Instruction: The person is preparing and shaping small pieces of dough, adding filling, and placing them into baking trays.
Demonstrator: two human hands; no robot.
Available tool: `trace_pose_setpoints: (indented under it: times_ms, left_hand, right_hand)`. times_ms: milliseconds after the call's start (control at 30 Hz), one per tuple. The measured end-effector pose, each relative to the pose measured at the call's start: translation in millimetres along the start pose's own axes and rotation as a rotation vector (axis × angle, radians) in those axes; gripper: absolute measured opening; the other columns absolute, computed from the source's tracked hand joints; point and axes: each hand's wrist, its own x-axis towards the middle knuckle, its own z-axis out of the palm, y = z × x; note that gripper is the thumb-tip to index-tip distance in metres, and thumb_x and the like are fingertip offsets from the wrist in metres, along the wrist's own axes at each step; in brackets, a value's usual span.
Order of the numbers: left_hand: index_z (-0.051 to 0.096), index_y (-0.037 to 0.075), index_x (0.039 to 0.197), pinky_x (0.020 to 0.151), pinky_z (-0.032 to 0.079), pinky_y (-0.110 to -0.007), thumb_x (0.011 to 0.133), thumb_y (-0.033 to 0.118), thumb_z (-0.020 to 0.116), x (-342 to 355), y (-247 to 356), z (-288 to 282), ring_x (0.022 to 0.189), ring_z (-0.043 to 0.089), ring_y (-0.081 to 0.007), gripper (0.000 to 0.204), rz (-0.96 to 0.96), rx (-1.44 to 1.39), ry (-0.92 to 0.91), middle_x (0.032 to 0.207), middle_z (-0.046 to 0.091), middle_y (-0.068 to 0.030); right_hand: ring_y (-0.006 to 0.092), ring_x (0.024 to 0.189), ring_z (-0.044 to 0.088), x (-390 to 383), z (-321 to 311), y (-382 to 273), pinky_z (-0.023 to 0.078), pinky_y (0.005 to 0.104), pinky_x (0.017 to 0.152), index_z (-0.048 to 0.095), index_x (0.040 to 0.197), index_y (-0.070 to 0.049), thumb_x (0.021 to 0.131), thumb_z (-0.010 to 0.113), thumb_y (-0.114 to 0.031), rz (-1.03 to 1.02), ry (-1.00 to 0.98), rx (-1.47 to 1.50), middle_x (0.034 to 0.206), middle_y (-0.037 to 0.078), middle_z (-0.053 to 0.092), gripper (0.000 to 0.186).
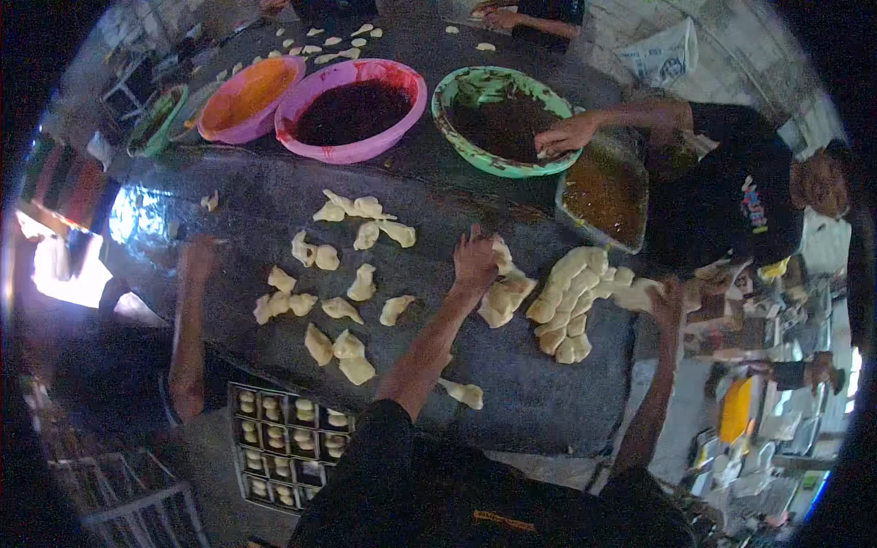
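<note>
My left hand point(476, 263) is closed on a pale dough piece point(502, 258), just above a larger lump of dough point(505, 300) on the dark table. To the right lies a big mass of dough point(568, 301), marked into rounded portions. From its right side a strip of dough point(632, 292) stretches toward the table's right edge, and my right hand point(671, 306) grips the end of it. Several loose dough pieces point(342, 309) are scattered left of my left hand. One more dough piece point(464, 394) rests beside my left forearm.
Behind the dough stand a pink basin of dark filling point(285, 128), a pink basin of orange filling point(212, 132) and a green basin point(448, 137). A co-worker's hand point(568, 135) reaches into the green one. A divided tray point(239, 457) holds small dough balls. Another person's arm point(189, 338) is at left.
</note>
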Motion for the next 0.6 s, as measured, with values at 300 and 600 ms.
trace_pose_setpoints:
  times_ms: [300,600]
  left_hand:
    - [0.032,0.003,0.146,0.108,0.035,-0.039,0.092,0.015,0.06,-118.6,142.5,-107.4,0.133,0.04,-0.0297,0.062,0.125,-1.077,-0.264,0.143,0.04,-0.0224]
    - [0.051,0.001,0.124,0.077,0.047,-0.032,0.096,0.003,0.046,-230.6,26.5,-130.3,0.091,0.059,-0.022,0.029,-0.417,-1.263,0.227,0.106,0.063,-0.0121]
  right_hand:
    - [0.0152,0.096,0.053,-104.4,71.3,-242.4,0.046,0.0288,0.083,0.053,0.11,-0.007,0.079,0.065,-0.007,0.173,-0.249,0.635,0.105,0.004,0.054,0.033]
    - [0.0316,0.112,0.056,-70.9,98.0,-270.2,0.049,0.0442,0.098,0.041,0.136,0.004,0.087,0.061,-0.011,0.037,-0.099,1.691,0.126,0.015,0.053,0.055]
